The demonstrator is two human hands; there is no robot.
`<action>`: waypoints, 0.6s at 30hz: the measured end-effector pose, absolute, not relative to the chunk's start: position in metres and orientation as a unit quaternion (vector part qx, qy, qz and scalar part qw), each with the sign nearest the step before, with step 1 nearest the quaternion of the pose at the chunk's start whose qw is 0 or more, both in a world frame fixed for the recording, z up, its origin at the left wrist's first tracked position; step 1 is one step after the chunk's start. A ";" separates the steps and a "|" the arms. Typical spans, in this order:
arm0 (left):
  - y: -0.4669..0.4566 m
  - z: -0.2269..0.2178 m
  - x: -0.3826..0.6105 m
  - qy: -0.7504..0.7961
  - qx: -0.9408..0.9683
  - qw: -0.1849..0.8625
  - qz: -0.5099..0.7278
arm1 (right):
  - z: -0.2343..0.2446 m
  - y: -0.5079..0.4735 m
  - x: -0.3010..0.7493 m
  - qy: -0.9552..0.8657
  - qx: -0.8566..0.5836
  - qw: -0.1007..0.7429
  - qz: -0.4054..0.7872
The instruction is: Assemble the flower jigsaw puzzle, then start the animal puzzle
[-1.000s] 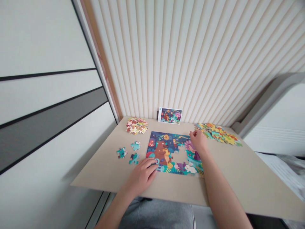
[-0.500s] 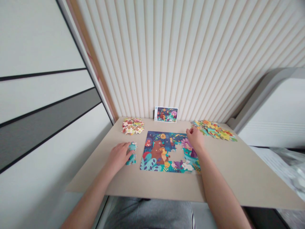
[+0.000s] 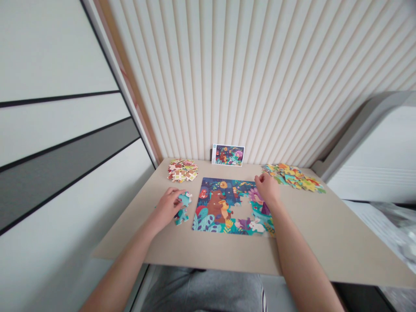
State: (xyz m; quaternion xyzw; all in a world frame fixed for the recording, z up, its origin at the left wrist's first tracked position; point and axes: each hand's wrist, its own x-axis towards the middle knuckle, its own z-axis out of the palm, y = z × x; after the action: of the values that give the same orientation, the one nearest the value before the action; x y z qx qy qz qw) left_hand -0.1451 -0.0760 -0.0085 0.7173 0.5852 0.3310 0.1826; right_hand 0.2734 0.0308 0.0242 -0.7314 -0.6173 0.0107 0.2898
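The left hand is pinching a piece; the right hand, grip unclear, is hiding the puzzle corner. A table is lying beneath, a wall beyond.

Both hands, left and right, are bare, as are the forearms along all that shows. The trousers are soft mid-grey, lightly creased, with a narrow black-and-white stripe edging the right leg.
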 end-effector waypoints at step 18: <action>-0.033 0.062 0.044 0.209 0.921 0.278 0.175 | 0.027 0.028 0.271 -0.614 -0.733 0.293 0.028</action>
State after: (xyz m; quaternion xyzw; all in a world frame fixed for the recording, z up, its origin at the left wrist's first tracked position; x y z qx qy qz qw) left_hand 0.0442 -0.0326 0.0618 0.9209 0.2094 0.1752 0.2783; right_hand 0.2711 0.0280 0.0274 -0.7327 -0.6138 0.0278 0.2925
